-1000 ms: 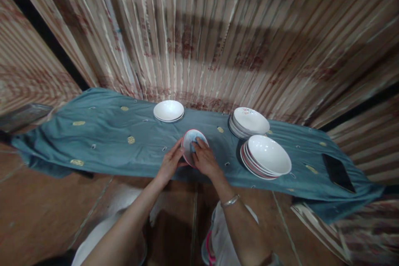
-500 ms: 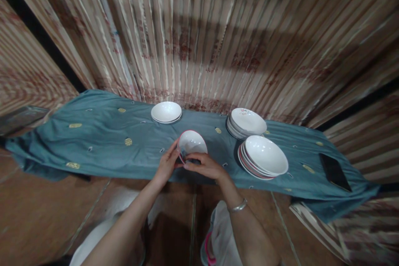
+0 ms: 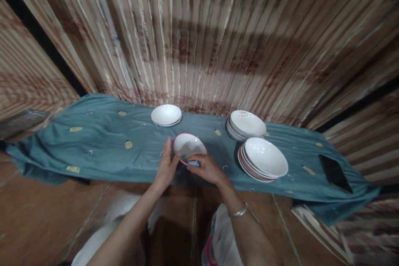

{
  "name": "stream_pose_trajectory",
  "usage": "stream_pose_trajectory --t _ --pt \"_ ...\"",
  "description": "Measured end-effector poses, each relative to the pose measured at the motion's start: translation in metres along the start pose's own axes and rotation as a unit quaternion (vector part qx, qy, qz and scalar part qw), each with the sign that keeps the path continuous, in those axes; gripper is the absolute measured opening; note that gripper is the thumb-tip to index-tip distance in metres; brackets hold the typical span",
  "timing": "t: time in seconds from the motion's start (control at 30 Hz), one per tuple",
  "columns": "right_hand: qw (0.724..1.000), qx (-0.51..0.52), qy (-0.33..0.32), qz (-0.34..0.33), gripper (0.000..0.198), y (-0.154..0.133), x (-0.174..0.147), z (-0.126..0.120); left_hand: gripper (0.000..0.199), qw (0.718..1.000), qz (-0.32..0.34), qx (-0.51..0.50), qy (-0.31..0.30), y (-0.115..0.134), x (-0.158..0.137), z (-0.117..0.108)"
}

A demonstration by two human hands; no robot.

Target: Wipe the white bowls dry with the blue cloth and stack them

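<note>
A white bowl with a red rim (image 3: 189, 144) is tilted toward me above the front of the cloth-covered table. My left hand (image 3: 166, 166) holds it at the left, thumb at the near rim and fingers stretched along its outer side. At the bowl's near right edge, my right hand (image 3: 207, 168) is closed on a small light-blue cloth (image 3: 194, 163), pressed to the rim. Part of this cloth shows inside the bowl; the rest is hidden by my fingers. A silver bangle circles my right wrist.
Two stacked white dishes (image 3: 166, 114) stand behind the bowl. To the right are a stack of plates (image 3: 247, 123) and a stack of bowls (image 3: 266, 158). A black phone (image 3: 335, 172) lies near the right end of the blue-green tablecloth (image 3: 106, 145). Curtains (image 3: 199, 50) hang behind.
The bowl has turned and tipped slightly in my hands. My left fingers have straightened along its side. More of the blue cloth shows at my right fingers.
</note>
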State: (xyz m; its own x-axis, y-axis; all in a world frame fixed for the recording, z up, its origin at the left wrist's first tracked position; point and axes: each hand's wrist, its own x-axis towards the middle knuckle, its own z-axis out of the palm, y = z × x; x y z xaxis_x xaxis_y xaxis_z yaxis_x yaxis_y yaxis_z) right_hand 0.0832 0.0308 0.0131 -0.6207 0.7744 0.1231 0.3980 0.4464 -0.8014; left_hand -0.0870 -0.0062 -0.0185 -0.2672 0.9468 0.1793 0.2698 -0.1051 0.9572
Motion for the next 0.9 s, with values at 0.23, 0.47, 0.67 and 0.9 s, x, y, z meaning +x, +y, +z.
stream_pose_trajectory --t 0.23,0.47,0.67,0.9 --pt "0.998 0.039 0.043 -0.001 0.013 0.007 -0.001 0.0 0.027 0.948 0.195 0.229 -0.103 0.015 -0.003 -0.008" --pt "0.997 0.014 0.069 0.021 0.022 0.008 0.0 -0.004 0.024 0.93 0.224 0.274 -0.101 0.021 -0.002 -0.012" --pt "0.991 -0.011 0.135 -0.007 0.037 0.013 0.0 -0.005 0.024 0.926 0.212 0.287 -0.122 0.02 0.001 -0.012" --pt "0.978 -0.032 0.208 0.003 0.048 0.009 0.0 0.001 0.018 0.941 0.194 0.257 -0.108 0.02 0.006 -0.008"
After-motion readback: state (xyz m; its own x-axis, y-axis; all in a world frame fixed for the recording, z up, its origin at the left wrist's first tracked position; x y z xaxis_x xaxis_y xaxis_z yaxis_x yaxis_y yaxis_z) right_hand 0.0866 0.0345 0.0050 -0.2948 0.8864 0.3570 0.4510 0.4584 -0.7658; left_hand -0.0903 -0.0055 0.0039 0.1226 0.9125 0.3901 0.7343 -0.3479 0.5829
